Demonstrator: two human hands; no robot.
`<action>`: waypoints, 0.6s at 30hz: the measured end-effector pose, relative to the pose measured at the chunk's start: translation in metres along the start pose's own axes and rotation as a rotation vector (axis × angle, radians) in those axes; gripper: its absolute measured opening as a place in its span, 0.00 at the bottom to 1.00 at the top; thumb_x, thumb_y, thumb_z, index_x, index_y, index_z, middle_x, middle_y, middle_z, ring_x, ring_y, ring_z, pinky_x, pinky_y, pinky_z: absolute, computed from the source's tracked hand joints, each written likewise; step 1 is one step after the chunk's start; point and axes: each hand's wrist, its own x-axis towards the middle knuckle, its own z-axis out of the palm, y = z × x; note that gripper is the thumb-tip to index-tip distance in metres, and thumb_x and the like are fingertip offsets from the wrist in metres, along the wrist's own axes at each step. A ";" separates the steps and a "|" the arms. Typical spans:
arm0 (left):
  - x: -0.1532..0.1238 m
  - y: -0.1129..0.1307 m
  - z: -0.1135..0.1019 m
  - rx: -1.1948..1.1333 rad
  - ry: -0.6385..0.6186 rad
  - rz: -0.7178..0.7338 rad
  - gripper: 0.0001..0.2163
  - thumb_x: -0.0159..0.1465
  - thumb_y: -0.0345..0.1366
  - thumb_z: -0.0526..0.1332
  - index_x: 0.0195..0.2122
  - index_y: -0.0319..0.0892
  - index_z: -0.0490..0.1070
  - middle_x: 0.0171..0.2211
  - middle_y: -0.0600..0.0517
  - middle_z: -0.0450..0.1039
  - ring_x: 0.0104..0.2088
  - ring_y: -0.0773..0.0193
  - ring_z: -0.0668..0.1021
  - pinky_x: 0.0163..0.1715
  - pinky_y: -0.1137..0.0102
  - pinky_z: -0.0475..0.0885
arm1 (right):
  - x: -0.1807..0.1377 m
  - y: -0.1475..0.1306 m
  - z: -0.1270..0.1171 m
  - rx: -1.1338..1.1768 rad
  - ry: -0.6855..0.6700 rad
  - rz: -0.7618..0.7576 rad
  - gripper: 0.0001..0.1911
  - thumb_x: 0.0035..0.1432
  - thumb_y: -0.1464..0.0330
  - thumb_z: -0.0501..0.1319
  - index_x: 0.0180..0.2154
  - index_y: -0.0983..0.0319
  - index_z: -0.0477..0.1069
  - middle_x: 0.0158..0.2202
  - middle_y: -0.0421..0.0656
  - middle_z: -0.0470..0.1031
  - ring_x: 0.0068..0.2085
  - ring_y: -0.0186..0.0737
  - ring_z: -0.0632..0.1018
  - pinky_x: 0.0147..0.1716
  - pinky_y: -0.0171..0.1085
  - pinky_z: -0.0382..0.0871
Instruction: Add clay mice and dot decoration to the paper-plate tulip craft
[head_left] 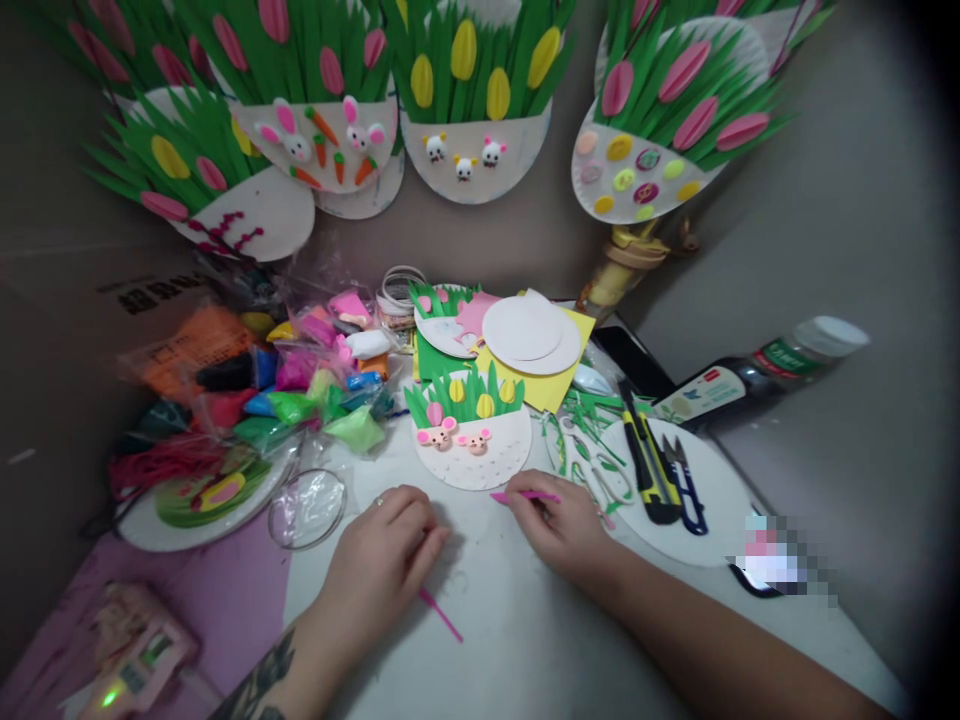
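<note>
My right hand [555, 530] pinches a pink plastic modelling tool [544, 495], its pointed end towards the left. Just beyond it lies a white paper-plate pocket [480, 465] with green paper grass, yellow and pink paper tulips and two pink clay animal heads [437, 434]. Small dents dot the lower part of the plate. My left hand [394, 550] rests on the table with its fingers curled, left of the pocket and apart from it. A second pink stick [444, 618] shows beside its thumb side; whether the fingers grip anything is hidden.
Bags of coloured clay [300, 370] crowd the back left. A paper plate [720, 510] at right carries a yellow utility knife [656, 470] and thread snips [690, 490]; white scissors [592, 470] lie beside it. A dark bottle [757, 370] stands behind. Finished plate pockets [480, 150] hang above.
</note>
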 end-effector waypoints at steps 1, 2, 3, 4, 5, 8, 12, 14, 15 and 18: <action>0.000 0.000 0.000 0.002 0.001 0.003 0.08 0.66 0.35 0.52 0.32 0.42 0.68 0.35 0.49 0.70 0.34 0.63 0.74 0.34 0.69 0.70 | 0.000 0.000 0.000 -0.001 0.012 0.001 0.07 0.60 0.72 0.54 0.31 0.60 0.69 0.25 0.39 0.75 0.27 0.34 0.76 0.28 0.31 0.65; 0.000 0.000 0.000 0.002 0.002 0.008 0.08 0.66 0.35 0.52 0.32 0.42 0.68 0.35 0.49 0.70 0.35 0.63 0.74 0.34 0.69 0.70 | 0.000 0.000 0.000 -0.005 0.027 0.005 0.07 0.60 0.72 0.54 0.32 0.60 0.69 0.26 0.39 0.76 0.28 0.35 0.77 0.28 0.31 0.65; 0.000 0.001 0.000 0.002 0.000 0.012 0.08 0.66 0.35 0.53 0.31 0.42 0.67 0.35 0.49 0.70 0.35 0.63 0.74 0.35 0.69 0.70 | 0.001 0.000 0.001 -0.012 0.039 0.008 0.06 0.60 0.72 0.54 0.32 0.60 0.69 0.27 0.40 0.76 0.29 0.35 0.77 0.29 0.31 0.66; 0.000 0.001 0.001 0.001 -0.001 0.013 0.08 0.66 0.35 0.53 0.31 0.42 0.67 0.35 0.49 0.70 0.35 0.63 0.74 0.35 0.69 0.70 | 0.001 0.000 0.001 -0.020 0.045 0.012 0.06 0.60 0.72 0.55 0.33 0.60 0.69 0.28 0.40 0.77 0.29 0.35 0.77 0.29 0.32 0.66; 0.000 0.001 0.001 0.000 -0.004 0.014 0.08 0.66 0.35 0.53 0.31 0.42 0.67 0.35 0.49 0.70 0.35 0.63 0.74 0.35 0.69 0.70 | 0.001 0.001 0.002 -0.028 0.045 0.016 0.06 0.60 0.72 0.55 0.34 0.60 0.69 0.28 0.40 0.77 0.29 0.36 0.77 0.30 0.32 0.66; 0.000 0.000 0.001 -0.003 -0.008 0.018 0.08 0.66 0.35 0.53 0.30 0.42 0.67 0.34 0.49 0.70 0.35 0.63 0.74 0.35 0.68 0.71 | 0.000 0.001 0.002 -0.025 0.003 0.005 0.07 0.60 0.72 0.54 0.32 0.60 0.69 0.26 0.40 0.76 0.28 0.35 0.76 0.28 0.32 0.66; 0.001 0.000 0.001 0.001 -0.006 0.020 0.08 0.66 0.35 0.52 0.31 0.42 0.68 0.34 0.49 0.70 0.35 0.62 0.74 0.34 0.68 0.71 | -0.002 0.000 0.001 -0.002 -0.005 -0.009 0.07 0.60 0.72 0.53 0.31 0.60 0.68 0.26 0.39 0.75 0.27 0.35 0.76 0.28 0.31 0.66; 0.001 0.000 0.002 0.006 -0.006 0.018 0.08 0.66 0.35 0.53 0.31 0.42 0.68 0.35 0.49 0.70 0.35 0.62 0.74 0.34 0.68 0.71 | -0.001 0.000 0.000 -0.019 0.023 0.007 0.07 0.60 0.72 0.54 0.32 0.60 0.68 0.27 0.40 0.76 0.28 0.35 0.76 0.29 0.32 0.66; 0.001 0.001 0.002 0.009 -0.006 0.018 0.08 0.66 0.35 0.53 0.31 0.42 0.68 0.34 0.49 0.71 0.35 0.62 0.74 0.34 0.68 0.71 | -0.001 0.000 0.001 -0.026 0.028 0.017 0.06 0.61 0.71 0.54 0.32 0.60 0.69 0.27 0.40 0.76 0.29 0.36 0.77 0.29 0.32 0.66; 0.001 0.002 0.002 0.018 0.001 0.023 0.08 0.65 0.35 0.53 0.31 0.42 0.68 0.34 0.49 0.71 0.34 0.63 0.74 0.34 0.69 0.71 | -0.001 0.001 0.002 -0.024 0.010 0.030 0.07 0.61 0.71 0.53 0.33 0.60 0.69 0.28 0.40 0.76 0.30 0.36 0.77 0.30 0.32 0.67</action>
